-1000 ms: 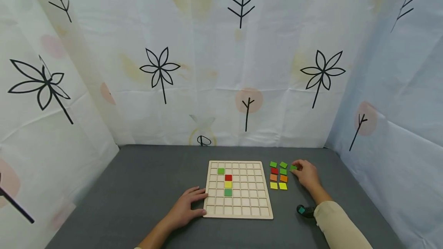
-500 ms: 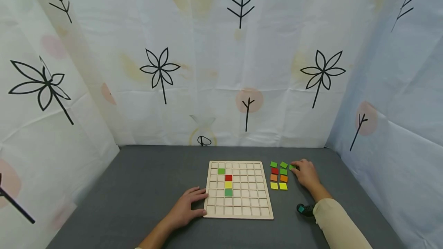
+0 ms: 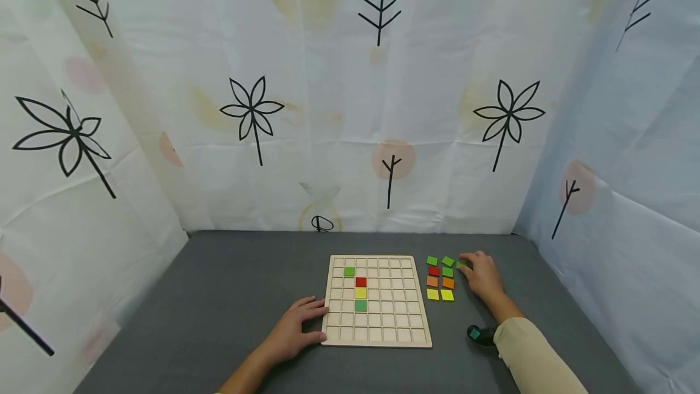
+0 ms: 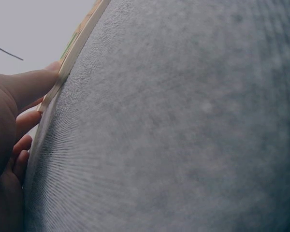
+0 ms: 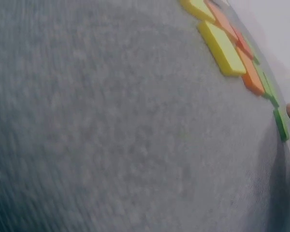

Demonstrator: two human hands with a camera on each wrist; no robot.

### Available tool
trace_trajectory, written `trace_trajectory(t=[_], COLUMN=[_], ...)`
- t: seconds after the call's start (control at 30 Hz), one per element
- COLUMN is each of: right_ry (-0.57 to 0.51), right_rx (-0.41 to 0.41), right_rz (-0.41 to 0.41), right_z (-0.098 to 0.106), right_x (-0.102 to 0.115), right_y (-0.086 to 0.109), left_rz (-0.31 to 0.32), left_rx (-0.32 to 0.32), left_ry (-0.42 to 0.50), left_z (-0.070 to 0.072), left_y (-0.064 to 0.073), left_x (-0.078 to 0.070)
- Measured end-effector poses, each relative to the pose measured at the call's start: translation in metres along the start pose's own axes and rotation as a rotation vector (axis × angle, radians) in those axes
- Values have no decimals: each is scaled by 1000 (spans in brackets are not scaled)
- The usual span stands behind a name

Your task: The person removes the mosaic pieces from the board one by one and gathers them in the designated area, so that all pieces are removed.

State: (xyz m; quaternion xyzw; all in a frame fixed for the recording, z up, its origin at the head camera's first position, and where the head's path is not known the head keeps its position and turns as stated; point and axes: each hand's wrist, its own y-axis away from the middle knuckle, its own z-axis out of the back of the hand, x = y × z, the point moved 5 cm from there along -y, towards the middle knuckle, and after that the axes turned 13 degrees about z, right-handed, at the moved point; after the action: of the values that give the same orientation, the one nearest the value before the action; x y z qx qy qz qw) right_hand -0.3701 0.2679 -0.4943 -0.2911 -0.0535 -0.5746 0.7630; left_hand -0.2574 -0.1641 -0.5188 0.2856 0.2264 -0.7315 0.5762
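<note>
The left hand rests at the left edge of a pale wooden grid board. Its extended fingers and thumb touch the board's rim, also seen in the left wrist view. In the board's cells lie a light green tile, a red tile, a yellow tile and a darker green tile. The right hand is over the table at the right, its fingertips at a green tile. In the right wrist view that tile lies flat on the table beside the fingertips.
Two columns of loose tiles lie right of the board: green, red, orange and yellow. A small black device with a teal patch is near the right wrist. Patterned white curtains surround the dark grey table.
The right hand has shifted slightly left, and the green tile at its fingertips has come a little closer to the other tiles. The left hand and the board stay put.
</note>
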Motion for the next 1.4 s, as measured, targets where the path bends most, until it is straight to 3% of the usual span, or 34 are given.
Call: trace_trajectory(t=[0.23,0.43,0.7,1.2,1.4], right_ry=[-75,-130,-174,-341,-373], right_rx=[-54,-24,-22,76,54], right_rz=[50,37,119,121,174], right_z=[2,-3,-4,-24,-29], right_x=[16,30,56,92,107], right_y=[-7,-13,-16,-16,-13], left_rz=[3,1,3,8,4], left_rx=[0,2,6,2,1], left_ry=[-4,-3,-3,-4,2], left_z=[-1,0,1,0,0], left_y=[0,-1,-2,-1,0], left_x=[1,0,-2,1,0])
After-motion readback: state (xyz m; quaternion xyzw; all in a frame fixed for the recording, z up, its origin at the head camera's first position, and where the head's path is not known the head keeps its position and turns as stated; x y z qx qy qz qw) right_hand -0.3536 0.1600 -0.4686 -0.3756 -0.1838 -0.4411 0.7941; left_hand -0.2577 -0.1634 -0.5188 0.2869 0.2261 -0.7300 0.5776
